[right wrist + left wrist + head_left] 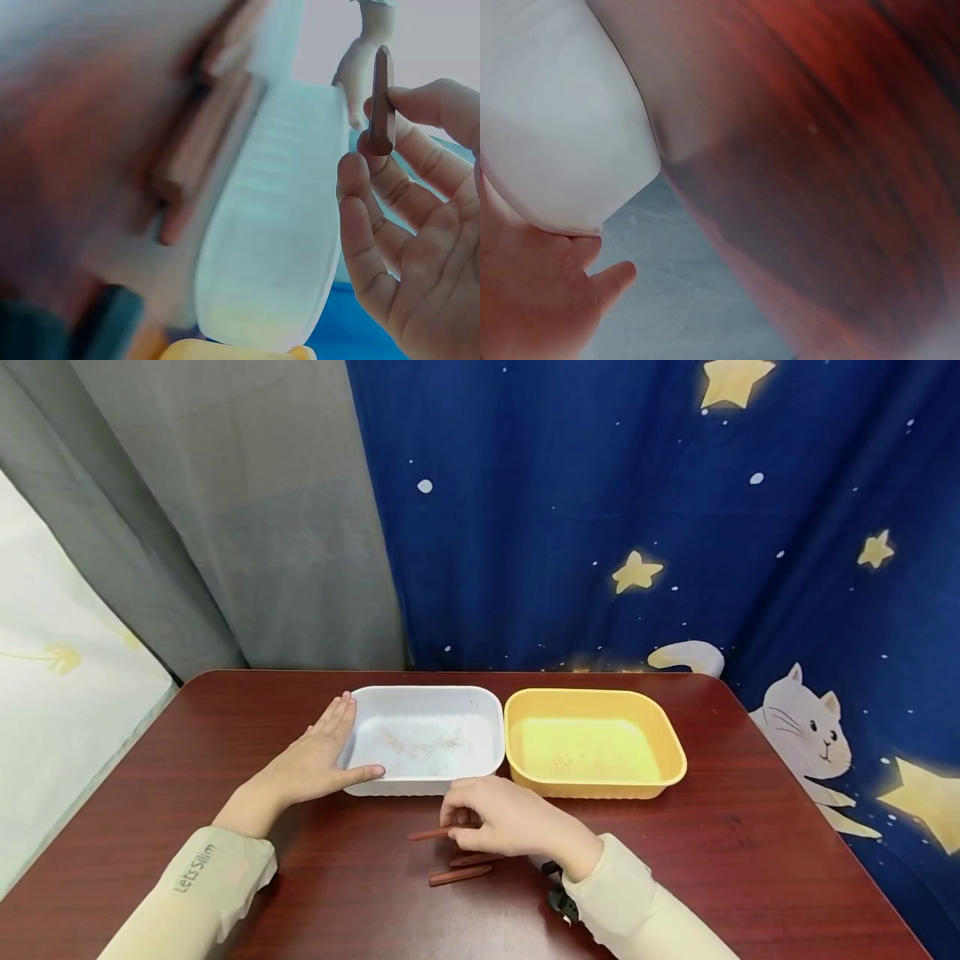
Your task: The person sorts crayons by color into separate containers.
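Note:
My left hand (315, 760) lies against the left end of the white tub (420, 787), its fingers straight along the rim and its thumb over the near edge. In the left wrist view, that hand (536, 292) touches the tub's wall (570, 135). Between thumb and fingertips my right hand (510, 818) pinches a reddish-brown stick (427, 834), held just in front of the white tub. The right wrist view shows this stick (382, 105) to be faceted, with a tapered end. Below the right hand, more such sticks (459, 875) lie on the table, partly hidden.
A yellow tub (600, 790) stands directly right of the white one. Some dark object (561, 902) sits by the right sleeve, partly covered. The dark red table (337, 893) reaches back to a grey curtain (300, 568) and a blue starry curtain (525, 527).

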`<state>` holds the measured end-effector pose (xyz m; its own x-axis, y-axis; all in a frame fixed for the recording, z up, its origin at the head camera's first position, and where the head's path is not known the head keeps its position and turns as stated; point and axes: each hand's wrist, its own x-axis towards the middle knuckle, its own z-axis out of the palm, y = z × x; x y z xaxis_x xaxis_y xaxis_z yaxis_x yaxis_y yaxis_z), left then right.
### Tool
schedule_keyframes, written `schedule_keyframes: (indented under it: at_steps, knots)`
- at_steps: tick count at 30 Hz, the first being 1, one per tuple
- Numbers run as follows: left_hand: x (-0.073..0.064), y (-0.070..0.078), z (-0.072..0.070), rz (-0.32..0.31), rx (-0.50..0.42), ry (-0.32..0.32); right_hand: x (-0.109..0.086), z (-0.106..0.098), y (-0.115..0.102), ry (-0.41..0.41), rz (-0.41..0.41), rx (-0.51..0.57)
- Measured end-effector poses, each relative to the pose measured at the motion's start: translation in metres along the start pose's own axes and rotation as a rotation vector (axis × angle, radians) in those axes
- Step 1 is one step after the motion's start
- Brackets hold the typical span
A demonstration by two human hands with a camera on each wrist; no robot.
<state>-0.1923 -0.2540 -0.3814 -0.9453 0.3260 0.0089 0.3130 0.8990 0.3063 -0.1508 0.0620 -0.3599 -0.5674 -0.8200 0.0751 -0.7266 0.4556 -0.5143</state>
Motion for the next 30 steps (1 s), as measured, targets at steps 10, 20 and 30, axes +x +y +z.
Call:
schedule_keyframes:
  at_steps: [10,20,30]
  knots:
    - [0.0,0.001,-0.001,-0.008,-0.001,-0.001,0.018,-0.015,0.007,0.116,-0.033,0.232]
    - [0.0,0.001,-0.001,-0.017,0.003,-0.01,0.048,-0.018,0.026,0.169,0.016,0.281]
    - [0.001,0.003,-0.002,-0.01,-0.001,-0.017,0.081,-0.011,0.047,0.154,0.096,0.248]
